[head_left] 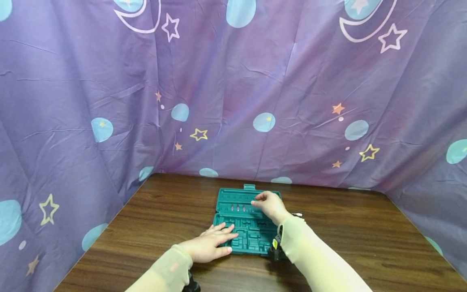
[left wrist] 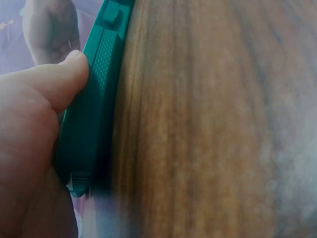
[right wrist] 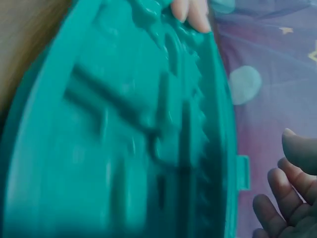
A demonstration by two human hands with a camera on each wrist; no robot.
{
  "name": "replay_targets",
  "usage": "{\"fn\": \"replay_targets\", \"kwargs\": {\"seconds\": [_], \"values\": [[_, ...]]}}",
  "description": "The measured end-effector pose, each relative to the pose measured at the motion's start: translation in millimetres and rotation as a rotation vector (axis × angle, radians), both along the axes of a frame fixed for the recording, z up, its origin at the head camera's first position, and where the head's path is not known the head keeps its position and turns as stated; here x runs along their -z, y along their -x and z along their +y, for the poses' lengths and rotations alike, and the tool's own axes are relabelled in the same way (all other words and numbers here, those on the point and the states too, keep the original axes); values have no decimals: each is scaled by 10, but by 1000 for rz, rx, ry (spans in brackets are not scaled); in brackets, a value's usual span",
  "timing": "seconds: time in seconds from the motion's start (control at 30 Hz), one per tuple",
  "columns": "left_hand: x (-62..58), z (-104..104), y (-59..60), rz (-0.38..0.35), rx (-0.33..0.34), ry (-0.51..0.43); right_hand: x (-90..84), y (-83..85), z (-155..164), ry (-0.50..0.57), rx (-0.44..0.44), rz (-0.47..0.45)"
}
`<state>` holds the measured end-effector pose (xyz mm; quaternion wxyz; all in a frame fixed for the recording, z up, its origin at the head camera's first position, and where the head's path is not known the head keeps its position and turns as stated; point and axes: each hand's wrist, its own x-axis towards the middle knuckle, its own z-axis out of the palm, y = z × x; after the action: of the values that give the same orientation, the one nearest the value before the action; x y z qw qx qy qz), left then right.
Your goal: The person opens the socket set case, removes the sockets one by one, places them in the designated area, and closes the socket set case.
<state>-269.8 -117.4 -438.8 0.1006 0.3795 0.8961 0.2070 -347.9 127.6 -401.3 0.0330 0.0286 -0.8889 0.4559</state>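
An open green tool case [head_left: 245, 227] lies on the wooden table [head_left: 153, 227] (purple curtain [head_left: 233, 101] behind). The left hand [head_left: 208, 245] rests flat on its near edge; the right hand [head_left: 269, 205], fingers loosely bent, touches the far half.

Even, soft light fills the scene from above, bright enough to show the purple star-print curtain [head_left: 233, 93] in full colour, with a warmer pink cast across its middle. The wooden table [head_left: 346, 239] carries a mild sheen and only faint shadows under the sleeves. The head view is sharp at centre but bends at the edges, where the curtain's folds bow outward. The left wrist view is blurred at close range: the left hand [left wrist: 29, 144] is a soft, pale mass and the wood grain smears. The right wrist view shows the teal tool case [right wrist: 129, 134] smeared and out of focus, its moulded recesses indistinct.
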Motion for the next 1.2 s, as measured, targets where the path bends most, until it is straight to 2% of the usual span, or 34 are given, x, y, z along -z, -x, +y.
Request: {"fn": "replay_targets", "kwargs": {"seconds": [0.27, 0.53, 0.7, 0.83, 0.93, 1.07, 1.2], "values": [[8, 13, -3, 31, -8, 10, 145, 77, -328, -110, 90, -81], [6, 22, -17, 27, -7, 19, 240, 19, -439, -214, 176, -139], [5, 16, -2, 39, -11, 19, 250, 67, -479, -239, 228, -179], [2, 8, -4, 48, -3, 12, 244, 115, -499, -233, 263, -242], [-7, 3, -7, 43, 5, 4, 234, 122, -503, -186, 288, -270], [-6, 3, -3, 37, 0, 9, 230, 101, -499, -106, 305, -264], [2, 10, -1, 41, -8, 13, 237, 79, -494, -83, 301, -254]]}}
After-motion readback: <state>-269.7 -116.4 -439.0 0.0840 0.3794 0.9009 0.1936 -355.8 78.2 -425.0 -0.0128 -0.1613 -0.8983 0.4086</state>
